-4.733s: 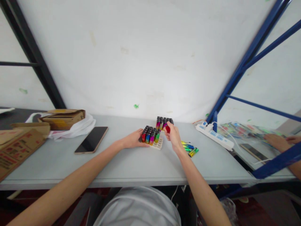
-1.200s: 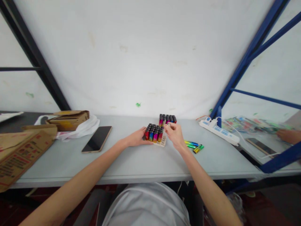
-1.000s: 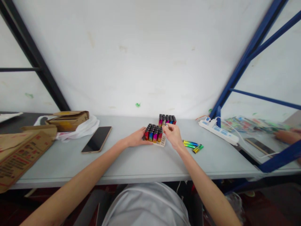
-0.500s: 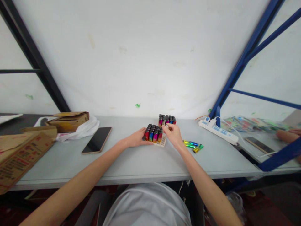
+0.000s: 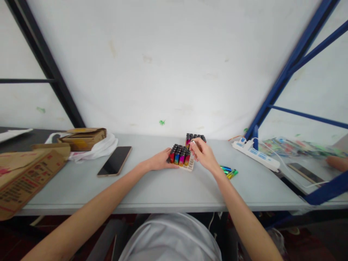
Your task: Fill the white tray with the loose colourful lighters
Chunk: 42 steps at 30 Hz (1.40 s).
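Note:
Colourful lighters with black tops [image 5: 179, 154] stand in rows in a pale slotted tray [image 5: 190, 167]. Slots along the tray's right and front edge hold no lighter. My left hand [image 5: 161, 160] grips the tray's left side, with its thumb along the front and fingers behind. Over the tray's right end my right hand [image 5: 202, 153] is closed in a pinch; a small whitish, shiny bit shows at its fingertips, too small to name. Behind that hand stands a second block of lighters [image 5: 196, 136], partly covered. Several loose shiny lighters [image 5: 232, 174] lie right of my right wrist.
A phone [image 5: 115, 161] lies on the grey table [image 5: 163, 192] to the left, near cardboard boxes [image 5: 86, 139] and a white plastic bag [image 5: 109, 143]. On the right are a power strip [image 5: 255, 155], a blue metal frame [image 5: 277, 85] and another person's hand [image 5: 337, 163].
My right hand has shifted slightly and turned, lifting its pinched fingertips so the whitish bit shows more. My left hand keeps its grip on the tray. The whole view has moved slightly.

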### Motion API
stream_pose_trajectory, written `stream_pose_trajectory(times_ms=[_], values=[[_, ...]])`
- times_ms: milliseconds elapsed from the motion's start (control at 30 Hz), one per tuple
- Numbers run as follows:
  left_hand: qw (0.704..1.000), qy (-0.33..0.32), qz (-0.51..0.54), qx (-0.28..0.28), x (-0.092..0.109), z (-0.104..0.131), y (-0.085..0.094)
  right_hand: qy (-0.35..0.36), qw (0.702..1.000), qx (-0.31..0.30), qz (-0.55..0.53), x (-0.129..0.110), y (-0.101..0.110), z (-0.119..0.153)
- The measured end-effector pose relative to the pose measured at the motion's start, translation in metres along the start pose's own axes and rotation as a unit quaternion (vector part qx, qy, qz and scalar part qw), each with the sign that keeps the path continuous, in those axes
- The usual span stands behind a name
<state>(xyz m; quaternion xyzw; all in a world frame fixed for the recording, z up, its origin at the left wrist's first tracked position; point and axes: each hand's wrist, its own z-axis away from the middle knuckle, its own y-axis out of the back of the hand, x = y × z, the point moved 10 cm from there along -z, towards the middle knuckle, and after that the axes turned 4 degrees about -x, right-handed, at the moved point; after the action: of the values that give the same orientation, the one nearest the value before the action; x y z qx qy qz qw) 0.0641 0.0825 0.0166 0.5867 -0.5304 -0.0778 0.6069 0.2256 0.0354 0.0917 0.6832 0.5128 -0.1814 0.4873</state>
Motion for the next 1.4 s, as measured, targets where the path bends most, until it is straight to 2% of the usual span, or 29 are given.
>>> stream_pose_trajectory(times_ms=[100, 167, 333, 700, 833, 967, 1033, 1100, 1200, 1300, 1400], values=[[1.000, 0.003, -0.006, -0.002, -0.001, 0.000, 0.000, 0.065, 0.996, -0.016, 0.058, -0.022, 0.009, 0.002], [1.000, 0.005, -0.007, -0.002, -0.002, 0.000, 0.000, 0.084, 0.990, -0.039, 0.107, -0.030, 0.011, 0.004], [1.000, -0.003, -0.007, -0.008, -0.001, 0.000, -0.002, 0.035, 0.982, -0.124, 0.137, -0.022, 0.002, 0.007], [1.000, 0.006, -0.016, -0.009, -0.001, -0.001, -0.001, -0.037, 0.971, -0.194, 0.135, -0.006, -0.015, 0.011], [1.000, 0.018, -0.009, -0.015, -0.003, -0.001, -0.003, -0.052, 0.962, -0.184, 0.195, -0.007, -0.019, 0.010], [1.000, 0.021, -0.001, -0.009, -0.004, 0.000, -0.002, -0.088, 0.927, -0.150, 0.334, -0.007, -0.012, 0.009], [1.000, 0.023, -0.006, -0.011, -0.004, 0.000, -0.002, -0.104, 0.914, -0.142, 0.365, -0.004, -0.008, 0.009], [1.000, 0.022, -0.009, -0.013, -0.003, 0.000, -0.001, -0.104, 0.916, -0.145, 0.360, 0.001, -0.008, 0.010], [1.000, 0.019, -0.010, -0.007, -0.001, -0.001, 0.001, -0.077, 0.935, -0.163, 0.304, 0.008, -0.007, 0.010], [1.000, 0.026, -0.010, 0.011, -0.002, -0.001, 0.005, -0.060, 0.956, -0.180, 0.223, 0.017, 0.008, 0.011], [0.999, 0.027, -0.014, 0.014, -0.002, -0.002, 0.007, -0.077, 0.966, -0.130, 0.208, 0.033, 0.054, 0.011]])
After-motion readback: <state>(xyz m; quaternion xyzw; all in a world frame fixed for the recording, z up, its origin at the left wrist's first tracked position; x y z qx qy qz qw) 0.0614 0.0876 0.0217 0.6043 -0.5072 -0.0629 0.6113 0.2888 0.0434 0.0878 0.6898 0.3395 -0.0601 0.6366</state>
